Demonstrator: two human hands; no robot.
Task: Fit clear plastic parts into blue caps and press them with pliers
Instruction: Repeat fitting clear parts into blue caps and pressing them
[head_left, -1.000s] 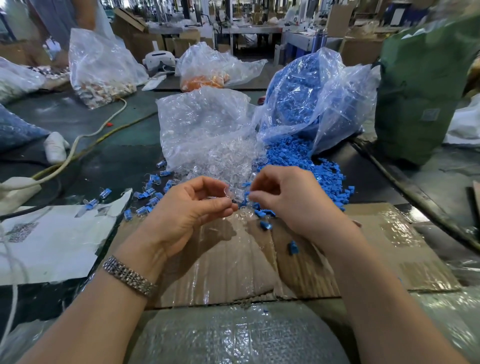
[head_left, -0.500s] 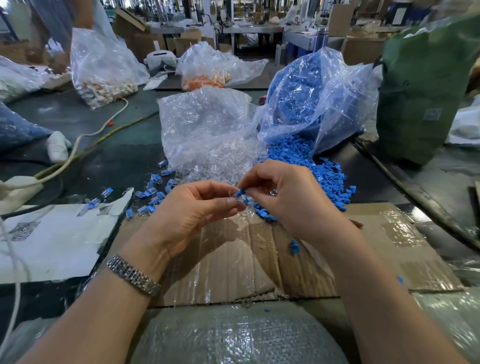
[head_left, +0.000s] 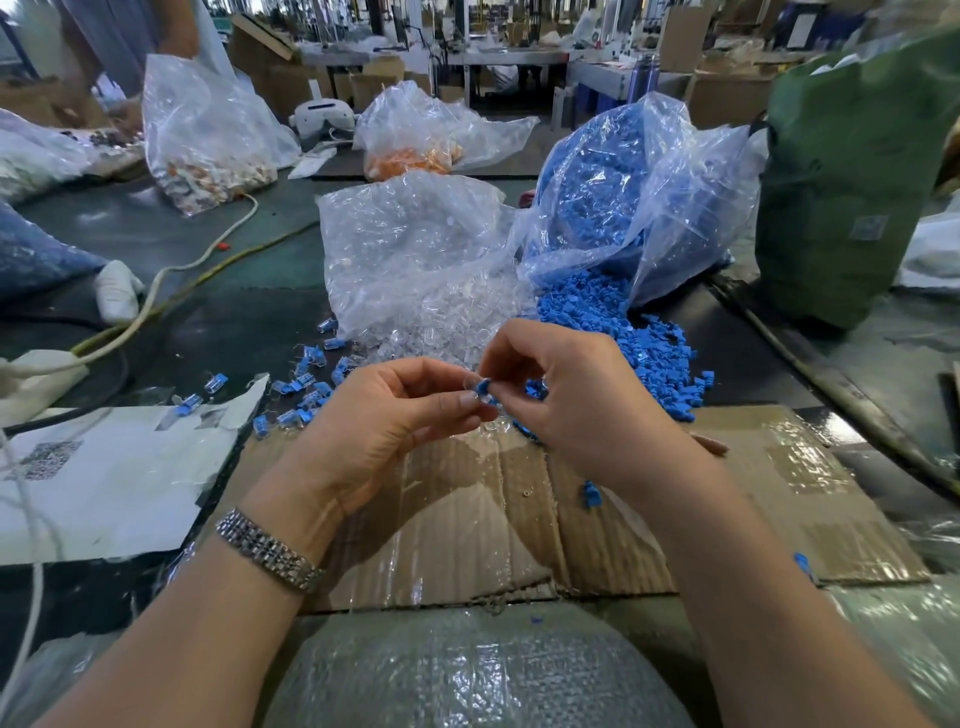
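Between the two hands, above the far edge of a flattened cardboard sheet (head_left: 467, 519), a small blue cap (head_left: 483, 387) is pinched by the fingertips of the right hand (head_left: 566, 395), whose other fingers curl inward. The left hand (head_left: 384, 426) meets it from the other side, thumb and forefinger closed on a clear plastic part (head_left: 475, 400) that touches the cap; whether the part is already seated in the cap is too small to tell.

Just beyond the hands lies a loose pile of clear parts (head_left: 441, 332) spilling from an open transparent bag (head_left: 410, 249). To its right a heap of blue caps (head_left: 623, 343) pours out of another transparent bag (head_left: 644, 192), reaching the cardboard's edge. Left of the hands, a scatter of assembled blue-and-clear pieces (head_left: 306, 387) sits on the dark table (head_left: 218, 332), some beside a torn white sheet (head_left: 119, 483). One stray cap (head_left: 592, 493) rests on the cardboard near the right wrist. A metal bracelet (head_left: 267, 551) circles the left wrist.
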